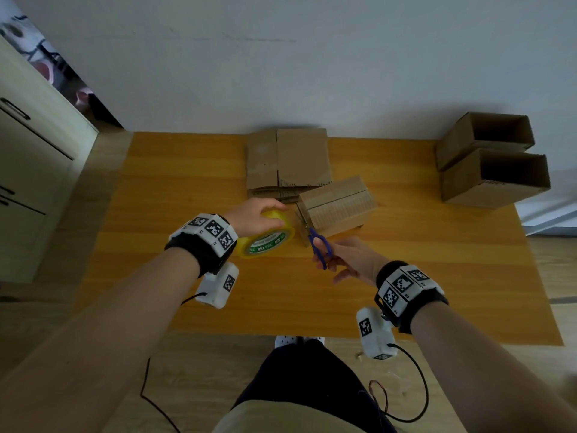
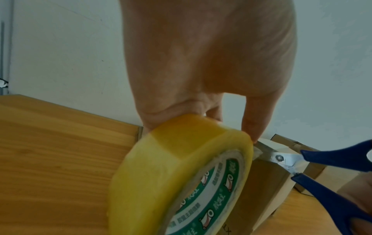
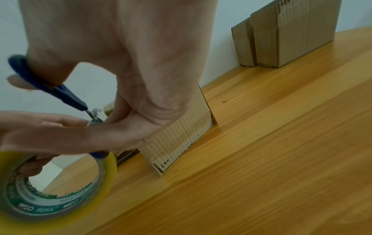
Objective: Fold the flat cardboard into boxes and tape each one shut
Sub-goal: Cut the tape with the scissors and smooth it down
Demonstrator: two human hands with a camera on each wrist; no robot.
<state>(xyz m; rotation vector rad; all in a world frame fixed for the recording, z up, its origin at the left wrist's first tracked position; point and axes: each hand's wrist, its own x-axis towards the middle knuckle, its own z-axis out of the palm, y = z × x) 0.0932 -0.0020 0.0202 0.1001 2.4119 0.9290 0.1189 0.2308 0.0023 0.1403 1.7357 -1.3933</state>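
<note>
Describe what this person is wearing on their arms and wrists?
Bare forearms, no sleeves. Each wrist has a black band topped with white blocks printed in black square patterns. A small white camera box hangs under each, with a thin black cable trailing down.

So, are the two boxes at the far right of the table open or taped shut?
Open. In the head view the two boxes show dark hollow insides, with no flaps folded over their openings.

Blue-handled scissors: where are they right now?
In the head view, the blue-handled scissors are in the right hand, blades at the gap between the yellow tape roll and the folded cardboard box.
</note>
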